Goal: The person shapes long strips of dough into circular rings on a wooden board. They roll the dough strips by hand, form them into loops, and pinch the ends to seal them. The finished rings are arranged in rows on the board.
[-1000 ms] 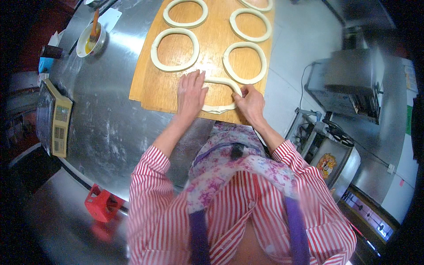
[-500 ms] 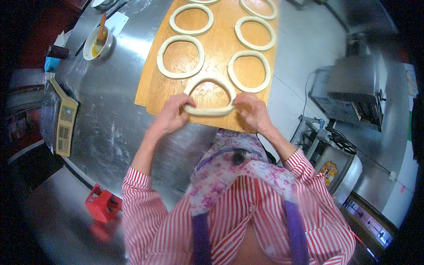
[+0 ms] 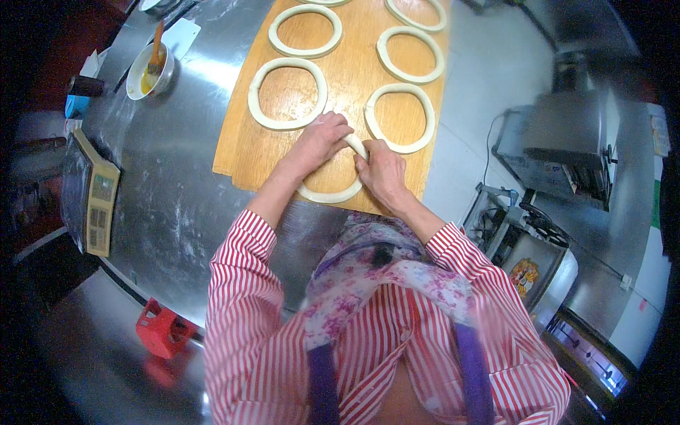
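Observation:
At the near end of the wooden board [image 3: 234,152] lies a pale dough ring [image 3: 331,196], partly covered by my hands. My left hand [image 3: 322,144] closes on its far side, and my right hand [image 3: 383,172] grips its upper right side. A short stretch of the dough shows between the two hands. Farther up the board, several similar dough rings rest in two columns. The closest are a left ring [image 3: 253,103] just beyond my left hand and a right ring [image 3: 429,117] beyond my right hand.
A white bowl [image 3: 132,83] with yellow liquid and a wooden-handled brush [image 3: 156,48] stands on the metal table [image 3: 170,163] at the far left. A beige-framed panel [image 3: 101,202] sits at the table's left edge. Lower left is a red plastic stool [image 3: 161,328]; metal equipment [image 3: 567,134] stands at right.
Both hands have moved from the sides of the near ring to its far and right parts, closer together. My left hand went right and away from me.

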A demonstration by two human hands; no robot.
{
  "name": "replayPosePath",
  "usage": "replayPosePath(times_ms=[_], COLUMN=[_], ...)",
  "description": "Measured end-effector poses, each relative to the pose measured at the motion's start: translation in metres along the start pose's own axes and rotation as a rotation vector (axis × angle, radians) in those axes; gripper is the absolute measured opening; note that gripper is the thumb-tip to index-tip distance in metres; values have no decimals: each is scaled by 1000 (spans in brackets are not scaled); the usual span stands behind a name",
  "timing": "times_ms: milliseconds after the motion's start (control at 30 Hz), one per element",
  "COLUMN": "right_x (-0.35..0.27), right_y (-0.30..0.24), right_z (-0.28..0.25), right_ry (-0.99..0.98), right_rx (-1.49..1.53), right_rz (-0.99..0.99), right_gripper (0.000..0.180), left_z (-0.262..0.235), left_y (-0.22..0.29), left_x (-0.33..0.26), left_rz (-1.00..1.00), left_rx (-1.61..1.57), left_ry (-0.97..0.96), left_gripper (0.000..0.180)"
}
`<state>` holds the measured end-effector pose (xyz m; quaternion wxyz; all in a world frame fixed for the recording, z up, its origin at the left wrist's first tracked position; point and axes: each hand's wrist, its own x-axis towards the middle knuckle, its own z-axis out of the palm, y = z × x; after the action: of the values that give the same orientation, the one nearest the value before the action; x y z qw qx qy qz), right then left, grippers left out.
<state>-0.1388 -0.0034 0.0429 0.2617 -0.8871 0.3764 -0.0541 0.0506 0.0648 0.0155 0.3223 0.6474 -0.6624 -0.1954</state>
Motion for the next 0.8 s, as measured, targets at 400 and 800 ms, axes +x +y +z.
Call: replayPosePath(times_ms=[400, 800], right_x=[-11, -35], right_y=[-9, 8], right_z=[-14, -29], right_ry=[-15, -438], right_rx=[18, 3], right_rz=[-3, -550], right_gripper=[41, 18], left_z=[-2, 8], left_y=[-4, 2], left_x=[4, -34], left_rz=[7, -63], left_rx=[-22, 136], left_ry=[34, 175], left_gripper=[29, 46])
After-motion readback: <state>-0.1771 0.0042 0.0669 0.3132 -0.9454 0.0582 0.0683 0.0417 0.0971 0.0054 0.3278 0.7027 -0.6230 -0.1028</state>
